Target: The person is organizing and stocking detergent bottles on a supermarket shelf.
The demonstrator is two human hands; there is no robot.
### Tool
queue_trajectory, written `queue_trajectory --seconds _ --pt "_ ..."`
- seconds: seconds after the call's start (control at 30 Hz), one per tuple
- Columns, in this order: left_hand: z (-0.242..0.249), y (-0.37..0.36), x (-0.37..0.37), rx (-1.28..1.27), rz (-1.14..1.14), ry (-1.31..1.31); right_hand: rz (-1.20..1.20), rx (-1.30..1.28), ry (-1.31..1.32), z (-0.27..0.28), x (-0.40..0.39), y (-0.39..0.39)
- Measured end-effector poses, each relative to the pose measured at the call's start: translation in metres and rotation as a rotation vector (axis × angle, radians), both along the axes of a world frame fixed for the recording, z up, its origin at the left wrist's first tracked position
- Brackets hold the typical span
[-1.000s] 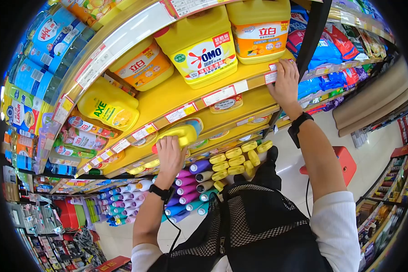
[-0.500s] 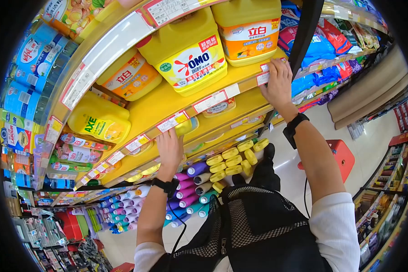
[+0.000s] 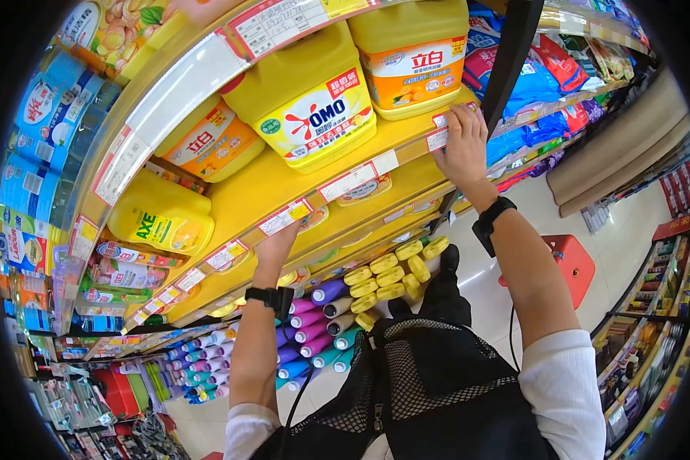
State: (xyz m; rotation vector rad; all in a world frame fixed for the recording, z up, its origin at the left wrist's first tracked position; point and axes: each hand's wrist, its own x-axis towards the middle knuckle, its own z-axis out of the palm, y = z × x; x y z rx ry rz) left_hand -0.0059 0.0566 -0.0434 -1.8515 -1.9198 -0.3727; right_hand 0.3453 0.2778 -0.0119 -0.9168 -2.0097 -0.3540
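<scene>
Your right hand [image 3: 463,142] lies flat on the front lip of the yellow shelf [image 3: 284,180], fingers spread and bent over the edge by a price tag [image 3: 438,139], gripping nothing but the lip itself. Your left hand [image 3: 274,247] reaches in under that shelf's edge, onto the shelf below; its fingers are hidden behind the lip, so you cannot tell how far open it is or whether it holds anything. Just right of it a yellow bottle [image 3: 312,218] peeks out from under the edge, and whether the hand touches it cannot be told.

Both wrists carry black bands, with a cable hanging from the left one.

On the shelf you hold stands a big yellow OMO jug [image 3: 307,107], a second yellow jug [image 3: 414,57] with an orange label to its right, and an orange-labelled jug [image 3: 207,142] to its left. Farther left and lower sits a yellow AXE jug [image 3: 161,218]. Price tags run along every shelf edge.

On the lowest shelf near your knees, yellow-capped bottles [image 3: 391,268] lie in rows, with purple, teal and grey spray cans [image 3: 314,322] to their left.

A black upright post [image 3: 510,54] splits the racks. Right of it are blue and red packets [image 3: 544,84]. The floor is pale and glossy, with a red stool [image 3: 567,264] on it to the right of your right arm. Another rack [image 3: 652,307] lines the far right of the aisle.
</scene>
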Motion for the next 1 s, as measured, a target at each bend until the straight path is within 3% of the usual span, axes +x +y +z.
queue_trajectory --seconds 0.07,0.17,0.27,0.3,0.4,0.5,0.7,1.0 --pt "0.021 -0.018 0.027 -0.075 0.237 -0.487 -0.004 0.0 0.01 -0.001 -0.001 0.0" --pt "-0.009 -0.032 0.013 0.239 0.137 -0.658 0.004 0.016 0.014 -0.002 -0.002 0.0" --pt "-0.055 -0.033 -0.029 0.411 0.182 -1.225 0.0 0.027 0.027 -0.002 -0.002 0.001" --pt "-0.071 -0.036 -0.052 0.188 0.376 -1.287 0.003 0.021 0.026 -0.003 -0.003 0.001" --pt "-0.066 -0.026 -0.052 0.363 0.254 -1.915 0.005 0.013 0.028 0.0 -0.004 0.0" --pt "-0.063 -0.018 -0.049 0.266 0.298 -1.854 -0.003 0.011 0.021 0.001 -0.002 -0.001" --pt "-0.064 -0.008 -0.034 0.313 0.301 -1.893 -0.009 0.022 0.023 -0.003 -0.003 0.001" --pt "-0.057 0.002 -0.016 0.172 0.161 -1.851 -0.002 0.021 0.032 -0.001 -0.004 -0.001"
